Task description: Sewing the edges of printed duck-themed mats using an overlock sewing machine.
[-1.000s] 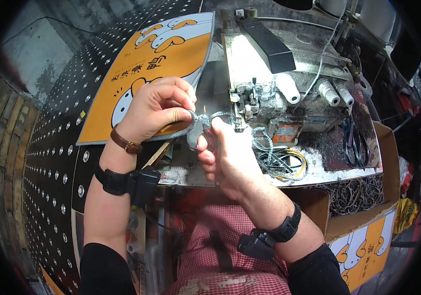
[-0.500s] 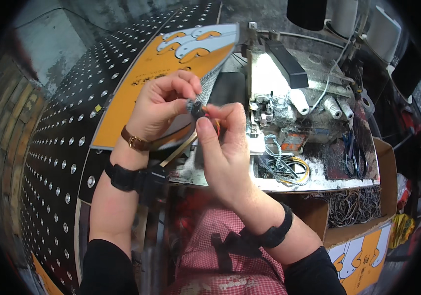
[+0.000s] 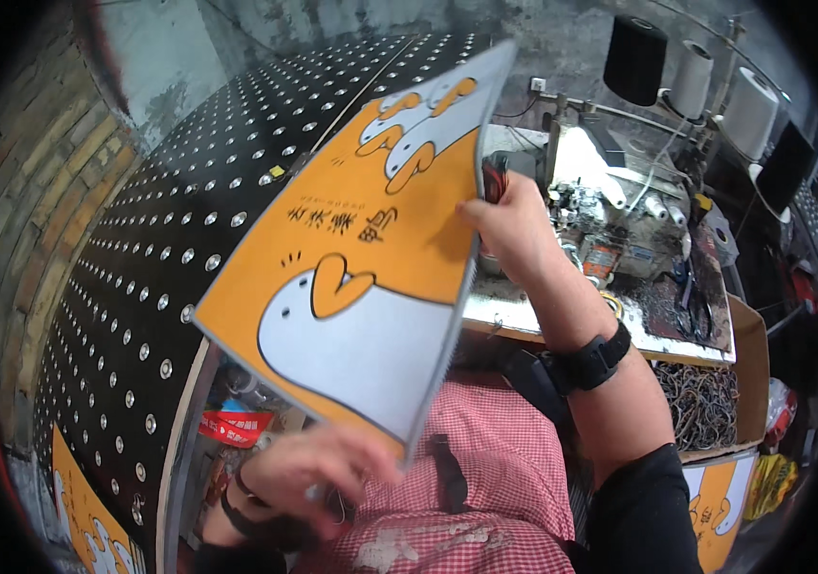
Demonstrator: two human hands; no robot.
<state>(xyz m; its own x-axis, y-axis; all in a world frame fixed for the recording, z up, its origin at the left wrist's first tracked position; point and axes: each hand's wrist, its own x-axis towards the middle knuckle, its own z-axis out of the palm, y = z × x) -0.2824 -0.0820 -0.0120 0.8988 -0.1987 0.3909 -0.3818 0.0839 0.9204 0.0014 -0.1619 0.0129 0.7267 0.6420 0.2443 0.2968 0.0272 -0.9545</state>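
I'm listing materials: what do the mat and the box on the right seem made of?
Mat: probably fabric, printed and matte; its grey edge looks ribbed, like stitching. Box: likely cardboard, dull brown, with thin flat walls.

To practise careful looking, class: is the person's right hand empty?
No, the right hand grips the edge of the orange-and-white mat.

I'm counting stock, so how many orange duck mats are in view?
3: one mat in the right hand, another mat at lower left, a third mat at lower right; more may be hidden.
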